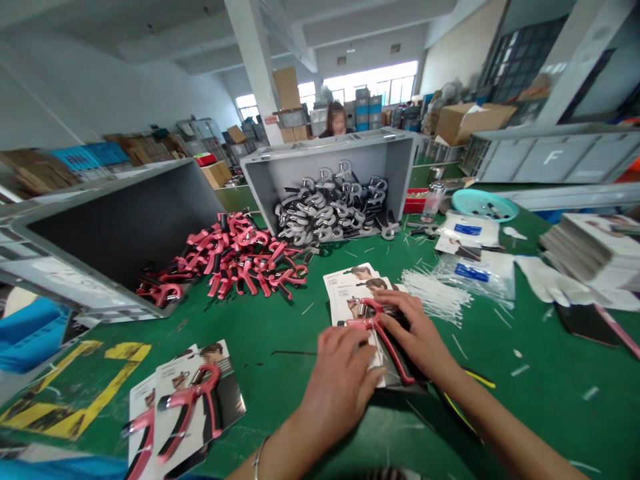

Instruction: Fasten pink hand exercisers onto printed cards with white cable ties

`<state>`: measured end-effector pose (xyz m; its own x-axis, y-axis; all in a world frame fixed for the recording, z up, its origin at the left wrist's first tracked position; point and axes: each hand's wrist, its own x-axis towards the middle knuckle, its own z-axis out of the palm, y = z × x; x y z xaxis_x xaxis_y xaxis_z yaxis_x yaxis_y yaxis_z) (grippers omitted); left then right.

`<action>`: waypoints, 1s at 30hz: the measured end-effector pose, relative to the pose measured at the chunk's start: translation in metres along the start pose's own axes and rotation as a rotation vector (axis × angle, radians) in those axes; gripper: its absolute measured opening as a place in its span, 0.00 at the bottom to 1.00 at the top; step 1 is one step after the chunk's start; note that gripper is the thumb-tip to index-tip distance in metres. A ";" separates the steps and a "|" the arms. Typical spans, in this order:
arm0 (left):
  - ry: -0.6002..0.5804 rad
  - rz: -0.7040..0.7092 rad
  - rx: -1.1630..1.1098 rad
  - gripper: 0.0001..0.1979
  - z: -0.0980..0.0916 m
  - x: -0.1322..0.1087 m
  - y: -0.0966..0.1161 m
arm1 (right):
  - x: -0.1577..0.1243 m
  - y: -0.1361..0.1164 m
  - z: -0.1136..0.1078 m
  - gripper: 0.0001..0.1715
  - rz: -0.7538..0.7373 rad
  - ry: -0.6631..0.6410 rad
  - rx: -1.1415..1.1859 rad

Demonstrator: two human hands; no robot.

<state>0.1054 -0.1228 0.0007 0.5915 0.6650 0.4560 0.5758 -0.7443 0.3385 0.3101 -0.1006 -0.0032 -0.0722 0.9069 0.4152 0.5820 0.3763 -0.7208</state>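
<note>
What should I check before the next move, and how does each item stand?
1. Pink grip lying on the card stack: ok.
2. Right hand at the grip: ok.
3. Left hand at the grip and cards: ok.
4. Grip fastened to the top card: cannot tell; hands cover much of it.
5. White strips near the right hand: ok.
6. Green table free of scraps: not ok.

A big grey bin is marked with a white F. An open brown box is seen behind it. A round blue-green tray is placed near a clear bottle. Striped tape is stuck down at the left.
</note>
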 end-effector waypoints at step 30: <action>0.232 -0.602 -0.789 0.05 0.017 -0.024 -0.012 | -0.015 -0.038 -0.008 0.06 -0.153 -0.343 -0.110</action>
<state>0.0935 -0.1290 -0.0281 0.1540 0.9765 0.1510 0.1558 -0.1749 0.9722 0.2957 -0.1298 0.0219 -0.4211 0.8594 0.2900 0.6253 0.5066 -0.5936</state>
